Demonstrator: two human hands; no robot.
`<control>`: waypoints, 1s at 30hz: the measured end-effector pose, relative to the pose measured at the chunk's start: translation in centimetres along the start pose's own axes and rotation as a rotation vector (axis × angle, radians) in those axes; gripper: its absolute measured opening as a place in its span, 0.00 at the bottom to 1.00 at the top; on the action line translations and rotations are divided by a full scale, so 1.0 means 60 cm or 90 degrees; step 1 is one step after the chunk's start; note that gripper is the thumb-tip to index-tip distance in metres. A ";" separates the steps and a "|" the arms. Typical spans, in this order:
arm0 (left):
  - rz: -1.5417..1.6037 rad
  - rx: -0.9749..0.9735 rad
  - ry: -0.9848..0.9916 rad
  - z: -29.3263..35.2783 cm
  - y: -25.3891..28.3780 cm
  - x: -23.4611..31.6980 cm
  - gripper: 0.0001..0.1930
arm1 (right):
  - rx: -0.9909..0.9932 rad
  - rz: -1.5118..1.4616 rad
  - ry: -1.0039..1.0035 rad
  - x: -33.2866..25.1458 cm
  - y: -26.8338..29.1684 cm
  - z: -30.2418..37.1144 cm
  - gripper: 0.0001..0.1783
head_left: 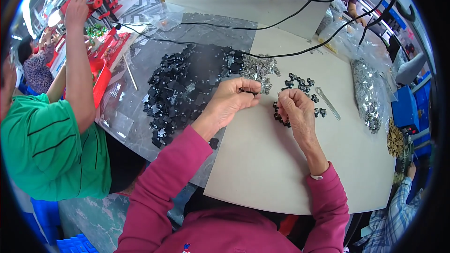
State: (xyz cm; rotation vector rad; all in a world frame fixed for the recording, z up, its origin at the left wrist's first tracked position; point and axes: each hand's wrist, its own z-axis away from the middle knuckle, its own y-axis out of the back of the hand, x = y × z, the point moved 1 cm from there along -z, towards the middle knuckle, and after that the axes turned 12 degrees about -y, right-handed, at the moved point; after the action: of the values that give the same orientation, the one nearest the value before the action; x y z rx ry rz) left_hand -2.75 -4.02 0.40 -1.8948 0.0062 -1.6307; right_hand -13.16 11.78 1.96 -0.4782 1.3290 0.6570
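My left hand is closed, with a small black plastic part between its thumb and curled fingers. Just to its right, my right hand pinches its thumb and fingertips together; whatever is in them is too small to make out. The two hands are a short gap apart over the pale board. Beyond them lies a heap of small shiny metal pieces. Several black parts with metal on them lie around my right hand, some partly hidden by it.
A large heap of black plastic parts spreads to the left. A metal tweezer-like tool lies at right, near a clear bag of metal pieces. Black cables cross the far side. A person in green works close on the left.
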 end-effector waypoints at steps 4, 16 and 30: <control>-0.075 -0.065 -0.051 0.001 -0.006 -0.001 0.14 | -0.004 0.026 0.022 0.003 -0.004 -0.002 0.09; 0.017 -0.097 -0.009 0.011 -0.016 0.009 0.19 | 0.018 0.065 0.101 0.006 -0.010 0.000 0.09; -0.274 -0.096 -0.011 0.022 -0.027 0.012 0.08 | 0.036 0.129 0.222 -0.003 -0.023 0.018 0.04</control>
State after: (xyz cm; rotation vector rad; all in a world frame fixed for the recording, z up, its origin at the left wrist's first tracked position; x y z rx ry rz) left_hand -2.05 -2.43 1.74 -2.1313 -0.3126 -1.9391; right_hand -11.45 11.48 2.27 -0.4276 1.7382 0.7214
